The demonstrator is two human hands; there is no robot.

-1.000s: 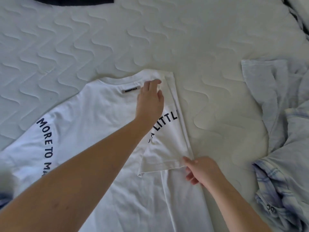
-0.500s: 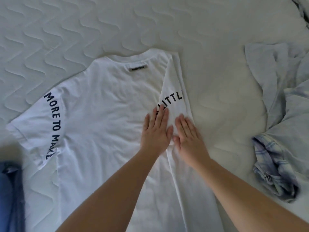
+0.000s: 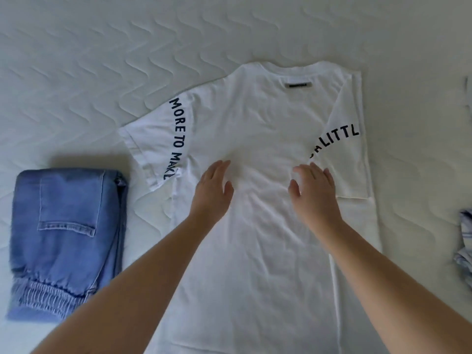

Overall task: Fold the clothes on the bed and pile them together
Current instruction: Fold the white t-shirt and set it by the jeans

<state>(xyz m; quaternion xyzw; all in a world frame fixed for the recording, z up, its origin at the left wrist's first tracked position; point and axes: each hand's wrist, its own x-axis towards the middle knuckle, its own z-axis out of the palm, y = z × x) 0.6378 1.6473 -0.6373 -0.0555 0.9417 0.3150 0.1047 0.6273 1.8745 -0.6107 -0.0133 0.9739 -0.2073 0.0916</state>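
The white T-shirt (image 3: 265, 154) lies back-up across the middle of the bed (image 3: 102, 60), collar toward twelve o'clock, hem running off the view at six. Its three o'clock side is already folded in, the sleeve with "A LITTL" lying on the back panel, while the nine o'clock sleeve, printed "MORE TO MAKE", is spread out flat on the quilt.

Half a second ago both palms were pressed side by side on the edge of that folded sleeve. Now they have parted: the left hand (image 3: 213, 186) has slid toward nine o'clock, onto the middle of the back, and the right hand (image 3: 315, 189) rests at the inner corner of the folded sleeve. Both hands have straight, relaxed fingers and grip nothing. They lie flat on or just over the cloth; I can't quite tell which.

To my eye the first side fold has been smoothed and is holding, so the left hand's drift suggests the unfolded sleeve comes next.

The folded blue jeans (image 3: 67, 241) sit at eight o'clock, near the shirt but apart from it, a likely base for the pile. At the three o'clock edge a crumpled plaid garment (image 3: 466, 241) waits unfolded.
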